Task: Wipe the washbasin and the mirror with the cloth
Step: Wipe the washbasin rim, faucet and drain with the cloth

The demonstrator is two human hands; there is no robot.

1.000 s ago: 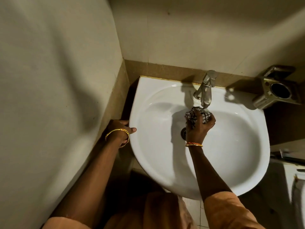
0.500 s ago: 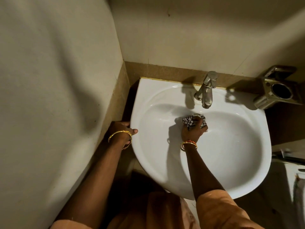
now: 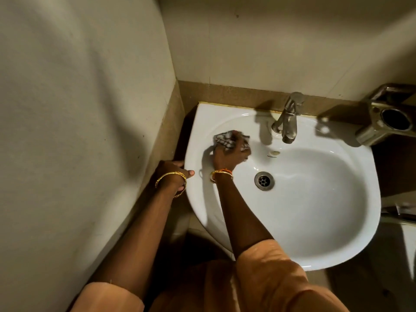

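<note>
Overhead, head view:
Basin: white washbasin [image 3: 315, 210] set in a wall corner, drain [image 3: 264, 180] near its middle.
Tap: metal tap [image 3: 287, 122] at 12 o'clock on the rim.
Right hand: right hand [image 3: 228, 154], grip closed around the checked cloth [image 3: 225, 138], pressing it on the inner slope at 10 o'clock from the drain.
Left hand: left hand [image 3: 172, 174], fingers curled over the basin's 9 o'clock rim.
Holder: metal holder [image 3: 387, 122] at 2 o'clock.

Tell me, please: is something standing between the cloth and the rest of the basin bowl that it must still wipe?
Nothing loose lies in the washbasin. The right hand presses the cloth on the bowl's upper left slope. Only fixed parts interrupt the path: the tap overhanging the back rim and the drain at the bottom.
</note>
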